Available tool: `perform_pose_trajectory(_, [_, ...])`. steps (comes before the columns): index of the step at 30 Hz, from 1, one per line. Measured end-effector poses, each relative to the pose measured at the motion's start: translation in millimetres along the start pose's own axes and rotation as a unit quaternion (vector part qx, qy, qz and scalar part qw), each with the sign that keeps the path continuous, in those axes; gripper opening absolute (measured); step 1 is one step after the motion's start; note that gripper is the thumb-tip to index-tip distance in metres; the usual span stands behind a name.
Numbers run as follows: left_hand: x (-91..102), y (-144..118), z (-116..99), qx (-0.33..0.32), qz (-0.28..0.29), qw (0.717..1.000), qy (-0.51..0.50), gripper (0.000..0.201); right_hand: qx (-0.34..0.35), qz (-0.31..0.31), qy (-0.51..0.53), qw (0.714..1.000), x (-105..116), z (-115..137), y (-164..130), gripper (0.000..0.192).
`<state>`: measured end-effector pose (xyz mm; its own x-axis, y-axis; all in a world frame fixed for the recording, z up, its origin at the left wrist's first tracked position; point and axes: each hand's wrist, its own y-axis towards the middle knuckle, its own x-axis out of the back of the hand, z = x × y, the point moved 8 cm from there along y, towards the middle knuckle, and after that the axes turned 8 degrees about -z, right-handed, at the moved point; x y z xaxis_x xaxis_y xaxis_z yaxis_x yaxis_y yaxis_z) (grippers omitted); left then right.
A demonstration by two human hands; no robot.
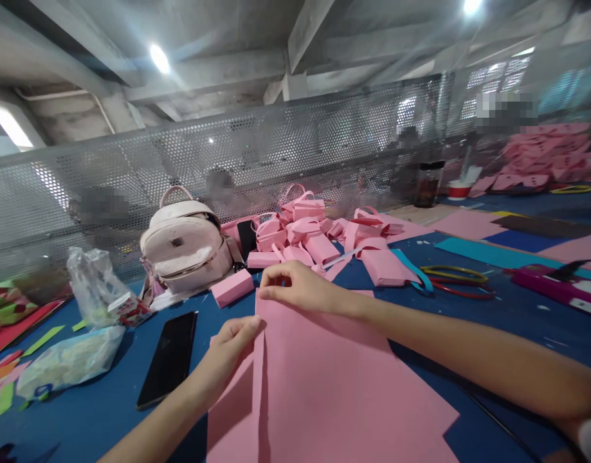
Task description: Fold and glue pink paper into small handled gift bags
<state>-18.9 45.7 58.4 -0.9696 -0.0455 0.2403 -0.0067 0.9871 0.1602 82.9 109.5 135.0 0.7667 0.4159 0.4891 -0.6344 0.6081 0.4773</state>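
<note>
A large pink sheet (334, 373) of paper or thin foam lies in front of me, with a narrow strip along its left edge standing up as a fold. My left hand (235, 337) pinches this raised edge between thumb and fingers. At the sheet's far left corner, my right hand (300, 286) is closed on the same edge, thumb and fingertips together. Another pink layer (230, 411) shows under and to the left of the fold. Just beyond my hands is a small pink box-shaped piece (232, 287).
Pink folded pieces (309, 225) pile up behind the sheet, beside a white backpack (186, 241). A black phone (167, 360) and plastic bag (73, 360) lie left. Scissors (456, 276) and a purple power strip (555, 286) sit right. A perforated metal screen (276, 148) borders the table.
</note>
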Motion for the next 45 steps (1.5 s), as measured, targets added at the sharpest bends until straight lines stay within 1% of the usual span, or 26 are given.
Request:
perform_pose_trajectory(2, [0.7,-1.3,-2.1,-0.002,-0.006,1.000,0.008,0.060,0.004,-0.001,-0.002,1.000,1.2,2.7,-1.1,0.018])
perform_pose_trajectory(4, [3.9,-1.6,-5.4,-0.012,-0.024,0.999,0.019,0.063,0.010,0.000,-0.006,1.000,1.1,4.8,-2.8,0.018])
perform_pose_trajectory(6, [7.8,-1.3,-8.1,-0.019,-0.044,0.999,0.021,0.064,0.021,-0.001,-0.012,1.000,1.2,7.1,-4.3,0.017])
perform_pose_trajectory(8, [9.6,-0.3,-7.6,-0.011,-0.055,0.998,0.007,0.063,0.030,-0.006,-0.020,0.999,3.0,9.1,-5.1,0.017])
perform_pose_trajectory(10, [7.3,0.9,-2.6,0.015,-0.041,0.999,-0.022,0.061,0.033,-0.016,-0.026,0.999,6.7,9.8,-4.7,0.016])
perform_pose_trajectory(12, [1.1,1.3,5.6,0.056,-0.008,0.997,-0.062,0.059,0.040,-0.025,-0.025,0.999,11.0,10.9,-3.5,0.017])
perform_pose_trajectory(15, [-8.9,-0.7,16.5,0.110,0.040,0.986,-0.122,0.058,0.053,-0.029,-0.015,0.998,15.4,12.6,-1.3,0.017])
perform_pose_trajectory(18, [-14.1,-3.7,21.3,0.134,0.065,0.976,-0.160,0.059,0.048,-0.024,-0.013,0.998,16.1,12.7,-0.4,0.016])
perform_pose_trajectory(20, [-14.9,-5.0,23.4,0.141,0.070,0.973,-0.169,0.059,0.048,-0.020,-0.013,0.999,15.1,14.2,-1.3,0.016])
perform_pose_trajectory(23, [-10.4,-3.5,26.5,0.137,0.046,0.977,-0.159,0.055,0.052,-0.015,-0.010,0.998,13.3,17.7,-4.4,0.016])
perform_pose_trajectory(26, [-1.4,0.0,25.8,0.116,-0.003,0.985,-0.131,0.054,0.056,-0.015,-0.014,0.998,13.2,21.0,-7.0,0.016])
perform_pose_trajectory(29, [10.3,1.8,17.2,0.079,-0.061,0.992,-0.083,0.051,0.070,-0.023,-0.034,0.997,15.4,24.9,-7.8,0.018])
perform_pose_trajectory(32, [23.7,1.1,3.9,0.034,-0.125,0.991,-0.027,0.031,0.087,-0.033,-0.058,0.994,18.7,28.1,-6.3,0.020])
perform_pose_trajectory(34, [28.8,0.9,-2.1,0.015,-0.149,0.989,-0.002,0.024,0.087,-0.040,-0.065,0.993,21.7,28.2,-4.5,0.020])
perform_pose_trajectory(36, [29.0,2.2,-3.3,0.011,-0.151,0.988,0.011,0.025,0.081,-0.049,-0.065,0.993,25.1,27.1,-2.8,0.020])
perform_pose_trajectory(41, [20.6,5.0,1.9,0.024,-0.120,0.992,0.029,0.041,0.079,-0.051,-0.090,0.991,27.2,25.5,-2.0,0.018])
perform_pose_trajectory(43, [21.4,3.5,1.2,0.014,-0.129,0.991,0.040,0.041,0.078,-0.048,-0.099,0.991,25.7,24.4,-1.8,0.018])
perform_pose_trajectory(45, [24.8,1.3,-1.7,-0.006,-0.149,0.987,0.053,0.036,0.075,-0.047,-0.101,0.991,24.5,23.2,-1.2,0.018])
